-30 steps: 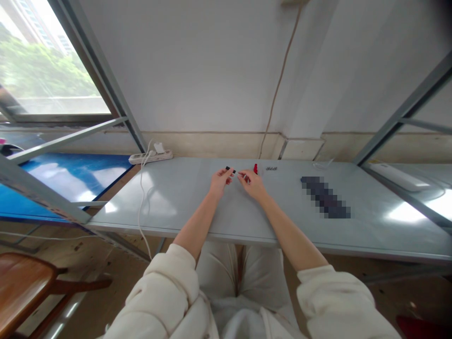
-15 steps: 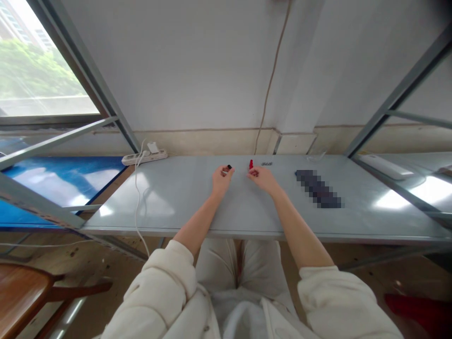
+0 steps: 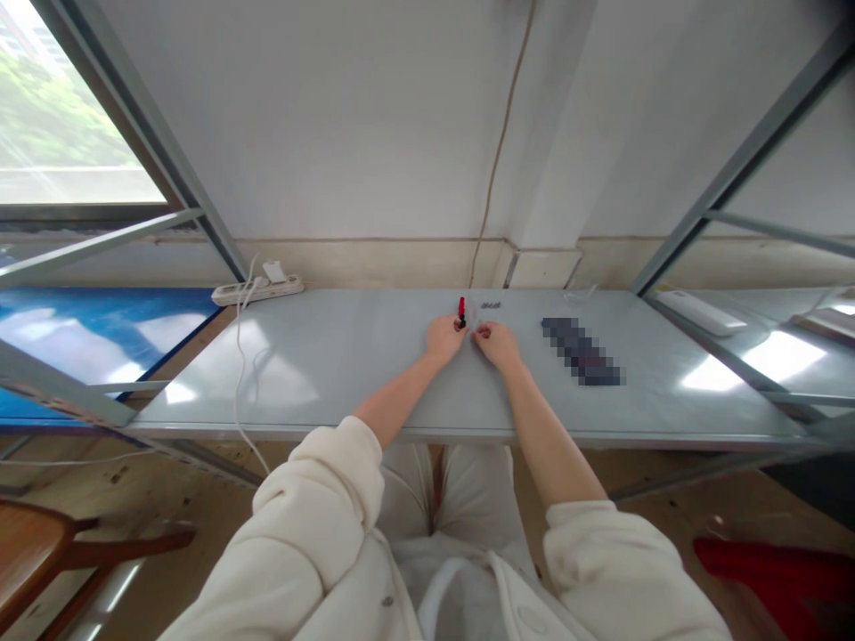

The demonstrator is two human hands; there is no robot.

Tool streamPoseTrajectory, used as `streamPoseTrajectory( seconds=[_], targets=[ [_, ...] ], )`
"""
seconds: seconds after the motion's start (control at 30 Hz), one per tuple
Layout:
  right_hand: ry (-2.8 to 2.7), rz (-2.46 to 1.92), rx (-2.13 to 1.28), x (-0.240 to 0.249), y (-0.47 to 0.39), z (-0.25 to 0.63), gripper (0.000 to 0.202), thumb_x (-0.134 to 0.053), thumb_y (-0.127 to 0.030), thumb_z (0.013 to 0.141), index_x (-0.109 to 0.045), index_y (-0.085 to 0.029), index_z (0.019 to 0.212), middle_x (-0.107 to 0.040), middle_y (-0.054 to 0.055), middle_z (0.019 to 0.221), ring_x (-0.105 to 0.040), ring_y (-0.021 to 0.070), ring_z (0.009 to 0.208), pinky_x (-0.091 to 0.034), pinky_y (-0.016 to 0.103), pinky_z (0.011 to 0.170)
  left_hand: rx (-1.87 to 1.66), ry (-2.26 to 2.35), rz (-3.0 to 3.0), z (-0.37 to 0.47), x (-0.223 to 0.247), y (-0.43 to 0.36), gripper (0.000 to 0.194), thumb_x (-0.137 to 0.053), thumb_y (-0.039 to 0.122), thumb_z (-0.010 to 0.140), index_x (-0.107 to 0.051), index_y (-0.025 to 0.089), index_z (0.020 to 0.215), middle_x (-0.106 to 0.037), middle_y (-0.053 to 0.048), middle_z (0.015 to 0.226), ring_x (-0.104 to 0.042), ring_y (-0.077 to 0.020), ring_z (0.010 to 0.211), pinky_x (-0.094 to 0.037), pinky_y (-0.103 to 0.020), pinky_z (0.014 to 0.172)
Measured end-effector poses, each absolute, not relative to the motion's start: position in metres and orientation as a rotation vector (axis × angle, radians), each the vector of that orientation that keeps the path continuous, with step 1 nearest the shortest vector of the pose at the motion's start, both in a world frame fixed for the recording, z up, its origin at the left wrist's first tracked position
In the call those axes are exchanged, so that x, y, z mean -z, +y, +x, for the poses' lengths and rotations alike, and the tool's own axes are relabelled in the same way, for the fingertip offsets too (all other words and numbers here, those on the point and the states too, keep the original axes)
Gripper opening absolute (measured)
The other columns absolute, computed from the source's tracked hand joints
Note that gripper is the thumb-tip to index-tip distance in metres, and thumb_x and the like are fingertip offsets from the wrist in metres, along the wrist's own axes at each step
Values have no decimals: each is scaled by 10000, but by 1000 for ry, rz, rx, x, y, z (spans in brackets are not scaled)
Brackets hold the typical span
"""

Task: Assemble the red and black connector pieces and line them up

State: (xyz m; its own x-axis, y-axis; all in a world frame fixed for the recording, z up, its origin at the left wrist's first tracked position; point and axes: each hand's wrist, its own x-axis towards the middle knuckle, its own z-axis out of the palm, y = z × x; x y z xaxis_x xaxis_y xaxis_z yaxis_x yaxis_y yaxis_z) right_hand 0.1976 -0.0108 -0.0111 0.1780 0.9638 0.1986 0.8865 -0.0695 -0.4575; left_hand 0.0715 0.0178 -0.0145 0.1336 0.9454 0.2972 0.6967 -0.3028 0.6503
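Note:
My left hand (image 3: 446, 339) is closed on a small black piece (image 3: 463, 322). A small red piece (image 3: 461, 305) stands upright right behind the black one; I cannot tell whether the two are joined. Just to the right is my right hand (image 3: 497, 344), its fingers curled together close to the left fingertips. What it holds, if anything, is too small to make out. Between the hands, a faint translucent patch (image 3: 473, 312) shows, possibly clear plastic. Several small dark parts (image 3: 491, 305) lie in a row behind my right hand.
A pixelated dark object (image 3: 581, 352) lies on the grey table (image 3: 347, 365) to the right. At the back left sits a white power strip (image 3: 257, 291), its cable hanging over the front edge. Metal posts flank both sides; a wooden chair (image 3: 33, 552) stands lower left.
My left hand has moved right, bringing the black piece up to the red one. My right hand's fingers are now apart from the red piece. The view has shifted slightly.

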Motion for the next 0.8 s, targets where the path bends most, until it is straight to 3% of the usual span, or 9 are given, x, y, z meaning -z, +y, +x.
streamPoseTrajectory(
  seconds=[0.2,0.37,0.6,0.8],
  targets=[
    [-1780,-2005,-194,11,-14,196,200,-488,-289,746,-614,-178,854,-640,64,850,-574,174,806,-402,250,653,-916,1670,2163,74,21,16,181,-562,325,699,-610,168,774,-613,-74,751,-560,-204,763,-400,-316,688],
    [-1798,-2023,-159,13,-14,195,207,-476,-310,755,-608,-182,850,-638,70,845,-576,184,811,-402,257,656,-1085,1583,2331,68,11,6,308,-565,314,707,-502,171,971,-585,-57,877,-529,-175,832,-389,-294,737],
    [-1821,-2078,-142,12,-16,192,208,-459,-301,760,-585,-177,868,-632,79,842,-574,191,819,-402,262,657,-905,1486,2516,63,6,5,203,-441,209,792,-474,188,991,-584,-48,889,-523,-154,819,-383,-273,732],
    [-1819,-2083,-132,10,-19,188,229,-433,-313,772,-570,-162,876,-627,99,828,-575,198,815,-401,270,657,-791,1459,2717,55,1,6,181,-404,250,816,-488,167,954,-575,-74,906,-517,-173,857,-384,-286,749]
  ],
)
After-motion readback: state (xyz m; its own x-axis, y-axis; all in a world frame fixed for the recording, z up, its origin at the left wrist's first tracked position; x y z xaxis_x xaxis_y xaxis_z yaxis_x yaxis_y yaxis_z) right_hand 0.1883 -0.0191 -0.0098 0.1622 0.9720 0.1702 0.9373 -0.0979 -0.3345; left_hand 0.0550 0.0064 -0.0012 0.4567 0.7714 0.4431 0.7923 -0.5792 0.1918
